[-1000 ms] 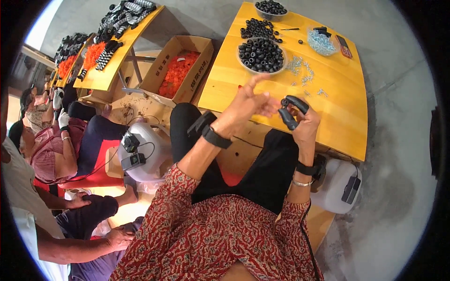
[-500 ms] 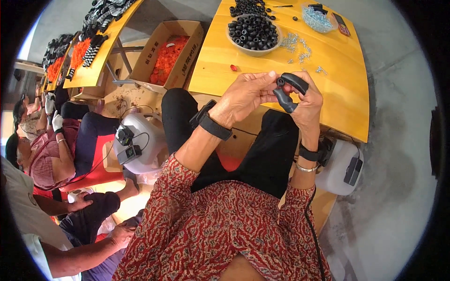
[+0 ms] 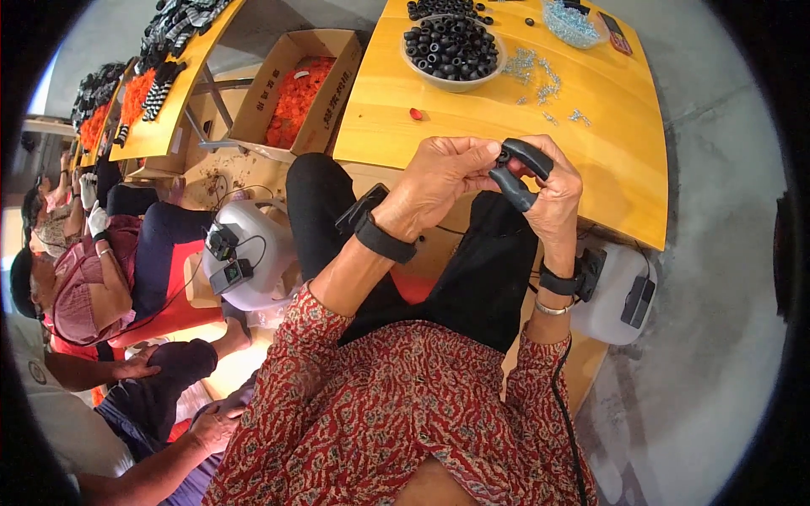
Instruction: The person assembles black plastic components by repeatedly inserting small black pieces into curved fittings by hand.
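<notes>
My right hand [image 3: 557, 190] grips a black curved two-armed handle piece [image 3: 527, 158] above the near edge of the yellow table [image 3: 498, 126]. The arms meet at a joint on its left side, with a gap between them. At that joint my left hand [image 3: 443, 181] is closed in a pinch, thumb against the fingers. Whatever small thing those fingertips hold, if anything, is hidden. Beyond my hands sits a pale bowl [image 3: 456, 86] heaped with small black ring-like caps [image 3: 451, 51]. A small red piece [image 3: 416, 114] lies in front of it.
Loose silvery screws [image 3: 548, 84] lie right of the bowl, near a clear tub [image 3: 582, 44] of them and a phone [image 3: 618, 38]. A cardboard box [image 3: 337, 97] holds orange material. Pale containers [image 3: 263, 219] flank my knees. Co-workers [image 3: 97, 278] sit at left; cables hang nearby.
My left thumb has come down onto the joint of the black handle piece and my left fingers have closed there. My right hand still grips the piece, which has tilted slightly.
</notes>
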A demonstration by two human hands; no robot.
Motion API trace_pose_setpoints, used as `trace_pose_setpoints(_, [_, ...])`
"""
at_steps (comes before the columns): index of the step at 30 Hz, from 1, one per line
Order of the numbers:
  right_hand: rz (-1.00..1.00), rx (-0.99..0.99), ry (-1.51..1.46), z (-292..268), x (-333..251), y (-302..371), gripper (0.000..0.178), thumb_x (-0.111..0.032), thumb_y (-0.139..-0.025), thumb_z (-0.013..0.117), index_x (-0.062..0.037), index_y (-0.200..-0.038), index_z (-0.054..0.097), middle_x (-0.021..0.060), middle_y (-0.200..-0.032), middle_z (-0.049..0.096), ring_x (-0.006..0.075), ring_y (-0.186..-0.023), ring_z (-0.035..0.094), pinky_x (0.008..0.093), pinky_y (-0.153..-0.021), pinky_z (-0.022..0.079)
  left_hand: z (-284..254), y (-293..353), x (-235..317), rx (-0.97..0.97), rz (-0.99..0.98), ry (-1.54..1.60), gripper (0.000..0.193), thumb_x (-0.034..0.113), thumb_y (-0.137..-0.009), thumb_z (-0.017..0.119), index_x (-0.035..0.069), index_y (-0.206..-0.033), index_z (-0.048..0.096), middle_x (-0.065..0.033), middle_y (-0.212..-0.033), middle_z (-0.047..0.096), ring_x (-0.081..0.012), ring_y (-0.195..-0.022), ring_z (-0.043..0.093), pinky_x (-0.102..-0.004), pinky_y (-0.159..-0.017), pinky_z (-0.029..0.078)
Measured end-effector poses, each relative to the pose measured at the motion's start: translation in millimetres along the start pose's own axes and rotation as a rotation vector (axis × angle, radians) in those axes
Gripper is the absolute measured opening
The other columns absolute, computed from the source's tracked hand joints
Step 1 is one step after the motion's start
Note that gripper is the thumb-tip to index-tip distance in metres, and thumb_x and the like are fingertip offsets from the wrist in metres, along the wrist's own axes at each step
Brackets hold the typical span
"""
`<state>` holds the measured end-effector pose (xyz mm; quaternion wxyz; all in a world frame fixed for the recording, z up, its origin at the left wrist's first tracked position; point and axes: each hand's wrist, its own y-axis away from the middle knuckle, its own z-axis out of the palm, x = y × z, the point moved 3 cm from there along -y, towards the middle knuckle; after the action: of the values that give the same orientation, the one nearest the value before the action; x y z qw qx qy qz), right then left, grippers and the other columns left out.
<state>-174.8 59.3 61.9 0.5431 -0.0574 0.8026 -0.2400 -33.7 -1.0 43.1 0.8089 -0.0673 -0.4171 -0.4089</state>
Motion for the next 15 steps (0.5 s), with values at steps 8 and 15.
trace_pose_setpoints(8, [-0.068,0.064,0.093,-7,-12,5,0.026,-0.003,-0.065,0.075,0.001,-0.088,0.065,0.0054,-0.084,0.062,0.0122,-0.07,0.061,0.0231,-0.062,0.048,18,20,5,-0.053,0.094,-0.3,0.041,0.0,-0.083,0.063,-0.004,-0.122,0.052,-0.009,-0.104,0.064,-0.0115,-0.094,0.061,-0.0253,-0.084,0.049])
trace_pose_setpoints(15, [-0.103,0.035,0.143,-10,-22,7,0.027,-0.005,-0.066,0.076,0.0001,-0.089,0.065,0.0044,-0.082,0.062,0.0131,-0.069,0.062,0.0234,-0.062,0.049,12,17,-3,-0.157,0.157,-0.268,0.054,-0.003,-0.079,0.066,0.0,-0.129,0.048,-0.0062,-0.106,0.063,-0.0106,-0.097,0.059,-0.0223,-0.086,0.047])
